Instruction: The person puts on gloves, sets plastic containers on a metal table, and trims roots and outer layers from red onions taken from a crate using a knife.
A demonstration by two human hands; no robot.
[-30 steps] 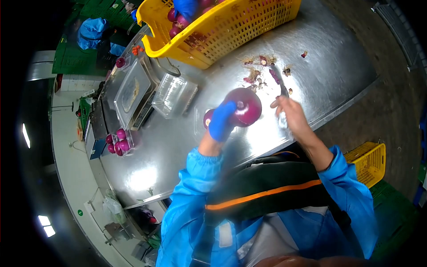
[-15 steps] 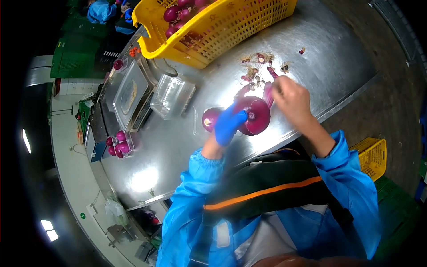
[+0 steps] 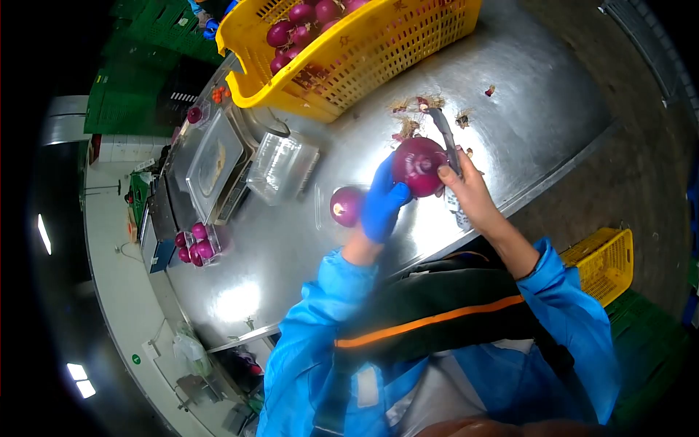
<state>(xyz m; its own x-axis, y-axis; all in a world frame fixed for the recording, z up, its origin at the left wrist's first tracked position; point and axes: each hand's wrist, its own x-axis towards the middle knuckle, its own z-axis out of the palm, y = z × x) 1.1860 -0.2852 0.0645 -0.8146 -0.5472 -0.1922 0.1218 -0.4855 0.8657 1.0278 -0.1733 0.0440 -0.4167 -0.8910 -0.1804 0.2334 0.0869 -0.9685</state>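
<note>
My left hand (image 3: 384,198), in a blue glove, is wrapped around the left side of a large red onion (image 3: 420,166), which it holds above the metal table. At the onion's right side, my bare right hand (image 3: 468,187) is closed around what looks like a small knife. Its dark, narrow blade (image 3: 443,128) points away from me, and a pale patterned handle end (image 3: 456,207) shows below the fingers. The right thumb reaches to the onion's skin. Just left of my gloved hand, another red onion (image 3: 347,206) sits in a clear plastic tray (image 3: 322,197).
A yellow crate (image 3: 357,80) of red onions stands at the table's far side. Root and skin scraps (image 3: 408,129) lie before it. Clear containers (image 3: 282,169), a scale (image 3: 237,191) and a tray of onions (image 3: 206,252) are leftward. A second yellow crate (image 3: 604,266) stands low at right.
My right hand has come down from pulling a strip of skin and now sits against the onion, with the knife visible. My left hand has tilted the onion and shifted it slightly away.
</note>
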